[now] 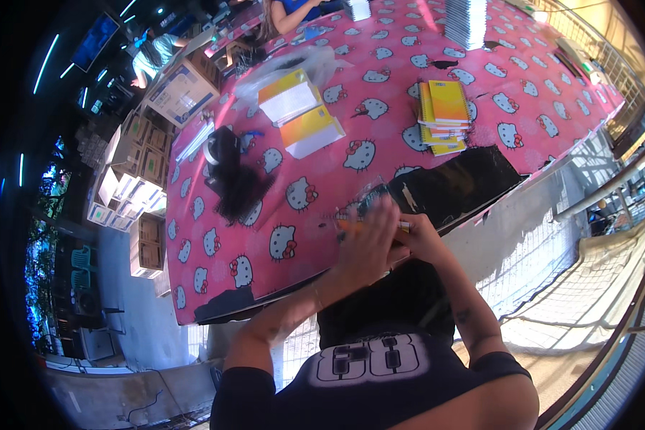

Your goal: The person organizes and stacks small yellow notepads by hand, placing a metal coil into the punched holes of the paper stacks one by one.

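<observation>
Dark shirt, left hand, right hand, bright orange item between, mostly covered

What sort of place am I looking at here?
Probably a small workshop or packing area: yellow notebooks stacked on a large pink-covered table, with cardboard boxes piled beside it.

Strong daylight falls to the right of my right hand, bleaching the floor and netting and striping them with shadow. Far beyond my left hand, on its left side, the room is dim, lit by thin light tubes against near-black. The surface ahead of my hands is well lit, with pale streaks of glare farther off. My left fingers blur, and what lies under them is unclear. Straight edges bow toward the dark, rounded rim.
</observation>
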Available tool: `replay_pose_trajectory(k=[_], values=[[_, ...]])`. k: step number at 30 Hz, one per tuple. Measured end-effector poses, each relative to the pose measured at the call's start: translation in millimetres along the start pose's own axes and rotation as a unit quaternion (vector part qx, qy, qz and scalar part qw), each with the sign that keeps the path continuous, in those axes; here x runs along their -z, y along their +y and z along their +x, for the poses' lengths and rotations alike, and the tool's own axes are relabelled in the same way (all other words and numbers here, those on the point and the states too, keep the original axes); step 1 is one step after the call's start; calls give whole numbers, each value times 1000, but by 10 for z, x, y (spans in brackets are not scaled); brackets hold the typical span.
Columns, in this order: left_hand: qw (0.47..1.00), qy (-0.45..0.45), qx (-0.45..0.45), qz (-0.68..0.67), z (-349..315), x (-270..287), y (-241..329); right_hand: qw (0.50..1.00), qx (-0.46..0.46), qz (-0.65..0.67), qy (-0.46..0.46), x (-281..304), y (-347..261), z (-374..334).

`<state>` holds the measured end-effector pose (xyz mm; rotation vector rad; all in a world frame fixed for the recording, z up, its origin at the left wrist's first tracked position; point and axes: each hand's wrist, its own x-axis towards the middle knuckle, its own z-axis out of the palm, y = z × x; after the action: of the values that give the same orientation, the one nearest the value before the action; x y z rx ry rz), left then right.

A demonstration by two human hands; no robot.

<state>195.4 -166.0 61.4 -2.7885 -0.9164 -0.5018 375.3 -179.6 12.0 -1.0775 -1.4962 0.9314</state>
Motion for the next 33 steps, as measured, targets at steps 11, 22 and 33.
replay_pose_trajectory(k=[11,22,33], values=[[976,76,33,-203,211,124,-232,987,-69,-137,-45,152,-357,34],[973,125,16,-192,204,82,-226,995,11,-38,-95,629,-515,172],[958,11,8,-287,372,613,-455,969,98,-184,133,143,-973,149]])
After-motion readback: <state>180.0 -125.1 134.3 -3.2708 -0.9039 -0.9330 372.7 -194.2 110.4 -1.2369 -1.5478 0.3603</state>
